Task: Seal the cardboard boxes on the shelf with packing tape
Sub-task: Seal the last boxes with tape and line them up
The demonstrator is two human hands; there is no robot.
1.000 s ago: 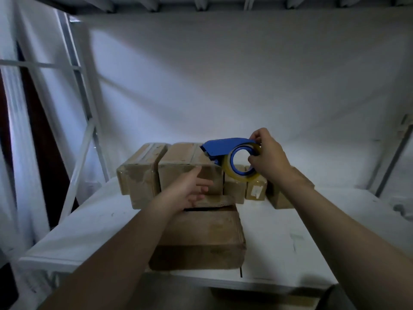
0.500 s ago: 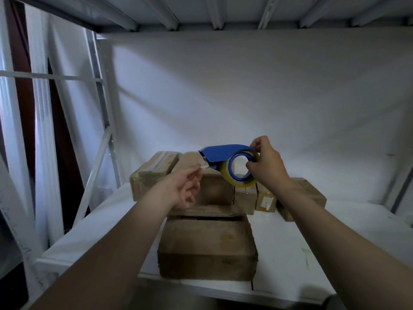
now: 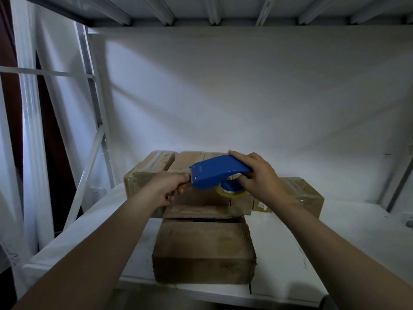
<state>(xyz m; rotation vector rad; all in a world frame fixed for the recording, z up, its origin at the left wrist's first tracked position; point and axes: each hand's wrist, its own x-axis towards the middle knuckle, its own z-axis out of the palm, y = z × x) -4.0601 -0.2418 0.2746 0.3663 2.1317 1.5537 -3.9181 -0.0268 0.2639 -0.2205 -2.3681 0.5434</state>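
My right hand point(image 3: 261, 175) grips a blue tape dispenser point(image 3: 214, 172) with a roll of clear yellowish tape point(image 3: 231, 191) under it, held above the boxes. My left hand point(image 3: 169, 187) pinches the tape end at the dispenser's front edge. Below them, a brown cardboard box point(image 3: 204, 245) stands at the front of the white shelf point(image 3: 312, 253), its far flap slightly raised. Several more cardboard boxes stand in a row behind, one at the left point(image 3: 147, 170) and one at the right point(image 3: 306, 193).
White metal uprights and a diagonal brace point(image 3: 89, 157) stand at the left. A white back wall closes the shelf. The shelf above shows ribbed beams point(image 3: 212, 10). Another upright point(image 3: 400, 182) stands at the right.
My left hand rose from the front box to the dispenser's front edge and took the tape end. My right hand tilted the dispenser flatter. The camera moved back.
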